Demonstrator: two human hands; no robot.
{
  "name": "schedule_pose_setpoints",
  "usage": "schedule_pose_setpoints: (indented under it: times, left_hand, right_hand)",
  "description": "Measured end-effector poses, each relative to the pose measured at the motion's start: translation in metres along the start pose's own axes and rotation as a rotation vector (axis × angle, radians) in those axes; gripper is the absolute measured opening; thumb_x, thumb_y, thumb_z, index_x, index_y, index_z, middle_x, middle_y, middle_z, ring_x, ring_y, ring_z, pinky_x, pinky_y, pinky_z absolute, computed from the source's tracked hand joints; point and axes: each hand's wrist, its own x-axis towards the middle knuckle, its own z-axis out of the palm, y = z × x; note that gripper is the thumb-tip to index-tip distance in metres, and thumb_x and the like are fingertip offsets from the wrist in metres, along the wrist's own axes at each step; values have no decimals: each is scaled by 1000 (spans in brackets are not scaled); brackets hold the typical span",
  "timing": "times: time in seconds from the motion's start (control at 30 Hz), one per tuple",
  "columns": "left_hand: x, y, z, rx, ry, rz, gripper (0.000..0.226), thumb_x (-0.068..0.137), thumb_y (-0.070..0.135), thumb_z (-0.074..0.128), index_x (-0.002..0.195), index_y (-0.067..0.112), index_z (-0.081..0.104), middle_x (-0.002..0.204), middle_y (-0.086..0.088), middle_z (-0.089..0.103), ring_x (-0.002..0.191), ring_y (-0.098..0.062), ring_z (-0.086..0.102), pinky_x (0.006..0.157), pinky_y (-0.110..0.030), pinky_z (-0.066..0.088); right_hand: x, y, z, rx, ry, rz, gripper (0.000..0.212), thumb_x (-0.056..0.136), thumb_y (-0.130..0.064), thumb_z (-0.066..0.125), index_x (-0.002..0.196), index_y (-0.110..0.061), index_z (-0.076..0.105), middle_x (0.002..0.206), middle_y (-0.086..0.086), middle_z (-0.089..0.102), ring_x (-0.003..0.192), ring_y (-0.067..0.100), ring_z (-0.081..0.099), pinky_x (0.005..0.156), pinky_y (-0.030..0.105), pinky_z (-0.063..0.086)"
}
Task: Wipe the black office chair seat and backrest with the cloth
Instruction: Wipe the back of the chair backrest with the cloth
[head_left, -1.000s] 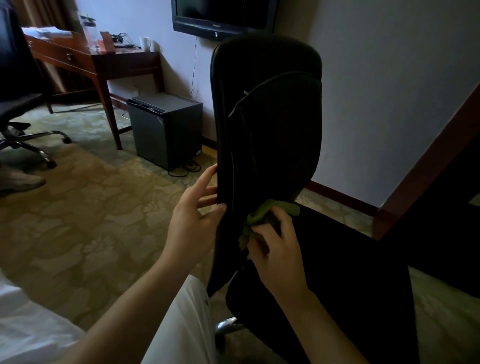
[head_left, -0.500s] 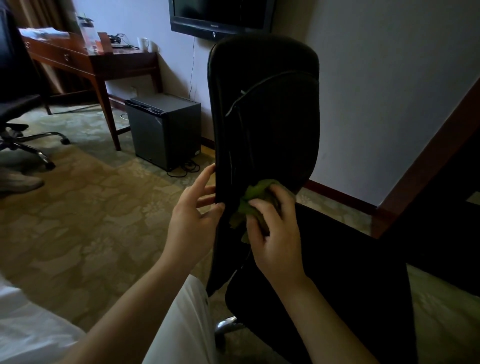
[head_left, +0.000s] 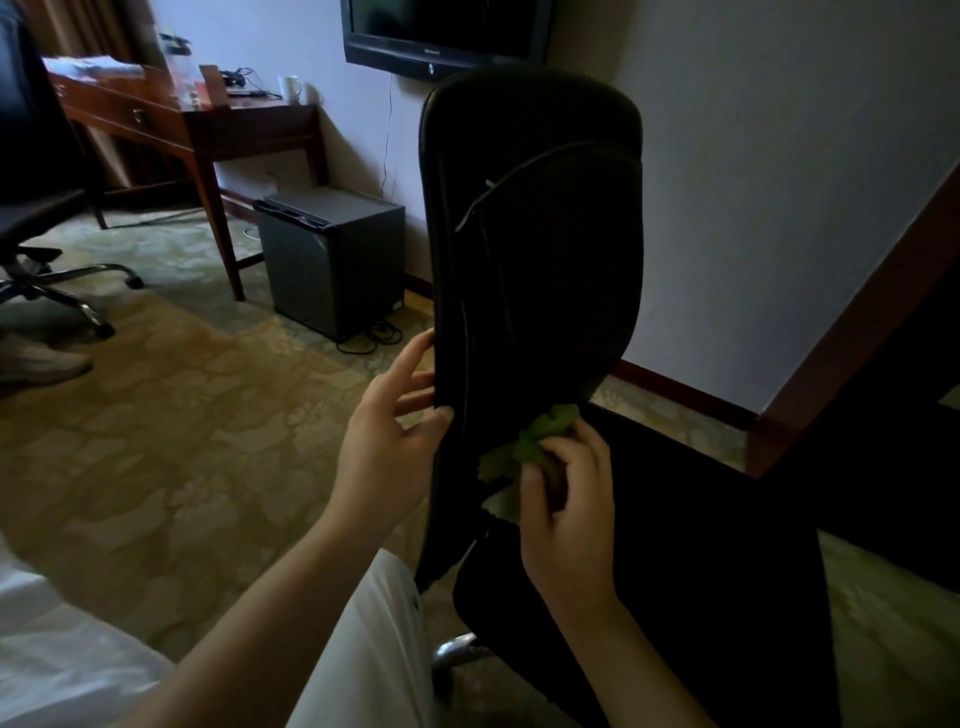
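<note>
The patterned beige carpet (head_left: 156, 441) covers the floor in front of you. On it, near you and to the right, stands one black office chair (head_left: 571, 322). Its tall backrest (head_left: 535, 234) is smooth and rounded at the top, with one curved seam across it, and its flat seat (head_left: 701, 545) stretches to the right. A second chair (head_left: 31, 218), also dark, with a shiny metal base, stands at the far left. Beside it is one wooden counter (head_left: 249, 124) in red-brown colour with slim legs. Right of the counter, one small grey refrigerator (head_left: 322, 260), box-shaped, sits on the floor with its door closed.

Your left hand (head_left: 384, 452) touches the left edge of the backrest. Its fingers are straight and spread, with the thumb tip on the front of the edge. Your right hand (head_left: 571, 519) has its fingers curled round the cloth (head_left: 540, 441). The cloth is green and crumpled, and lies against the lowest part of the backrest, just above the seat. One white mug (head_left: 291, 88) stands on the far end of the counter; I cannot tell what is in it.
</note>
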Motion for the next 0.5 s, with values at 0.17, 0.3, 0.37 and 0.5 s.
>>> schedule_pose_setpoints:
  times: [0.17, 0.3, 0.37, 0.5]
  left_hand:
    - [0, -1, -1, -13, -17, -5, 75, 94, 4, 67, 124, 68, 40, 122, 10, 63, 109, 2, 63, 73, -11, 53]
    - [-2, -4, -1, -4, -19, -27, 70, 91, 2, 70, 122, 61, 47, 109, 14, 69, 101, 6, 65, 71, -10, 52]
    - [-5, -9, 0, -12, -29, -46, 70, 90, -2, 70, 121, 58, 49, 108, 14, 69, 100, 5, 65, 72, -11, 53]
    - [-8, -18, 1, -30, -45, -76, 82, 84, -9, 71, 130, 56, 51, 111, 15, 67, 106, -2, 65, 80, -25, 59]
  right_hand:
    - [5, -8, -7, 43, 64, -4, 29, 100, -22, 53, 124, -6, 57, 137, 10, 50, 125, -7, 47, 99, 6, 38]
    - [21, -13, -7, -6, 33, -118, 25, 100, -21, 58, 121, -9, 63, 140, 7, 49, 129, -1, 46, 102, 10, 40]
    - [29, -14, -2, -10, -27, -170, 25, 100, -22, 60, 122, -10, 66, 143, 7, 46, 134, 10, 47, 107, 20, 43]
    - [32, -6, 10, -64, -89, -189, 27, 100, -24, 62, 125, -13, 67, 148, 10, 42, 140, 23, 45, 111, 33, 46]
